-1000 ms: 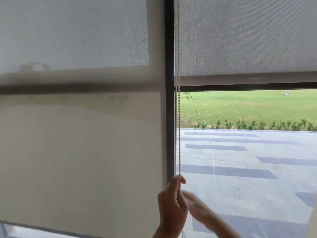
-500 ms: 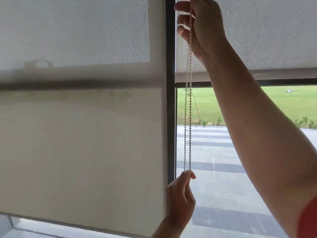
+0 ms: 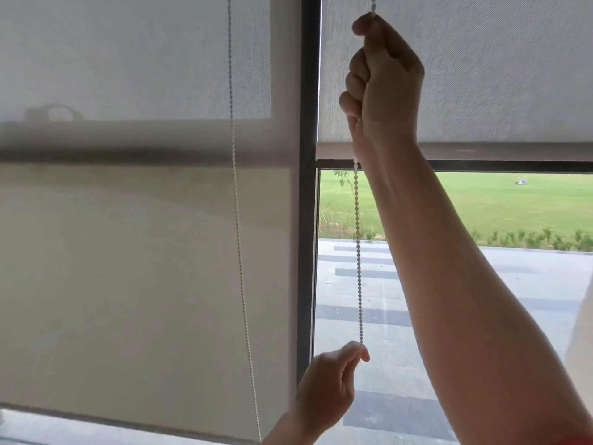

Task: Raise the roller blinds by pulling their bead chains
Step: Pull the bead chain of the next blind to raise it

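Head view, much as I see it standing by the window: the right hand (image 3: 382, 81) is up high, its fist curled round the bead chain (image 3: 357, 252) in front of the right blind (image 3: 497, 75). That blind's bottom bar (image 3: 497, 151) sits level with the wrist, with lawn and paving showing below it. The left hand (image 3: 327, 383) is low, pinching the chain's bottom end between thumb and fingertip, so the length between the two hands hangs straight. The left blind (image 3: 128, 252) is almost fully down, its own chain (image 3: 239, 252) hanging loose and untouched across the fabric. I'd judge this the top of a fresh pull. To do it well, the upper fist should draw straight down alongside the dark frame post (image 3: 308, 187), not out into the room, so the beads feed cleanly. The lower hand should give just enough tension to stop the loop swinging. Whether one strand or both run through the fist, I cannot tell; gripping both would likely jam it.
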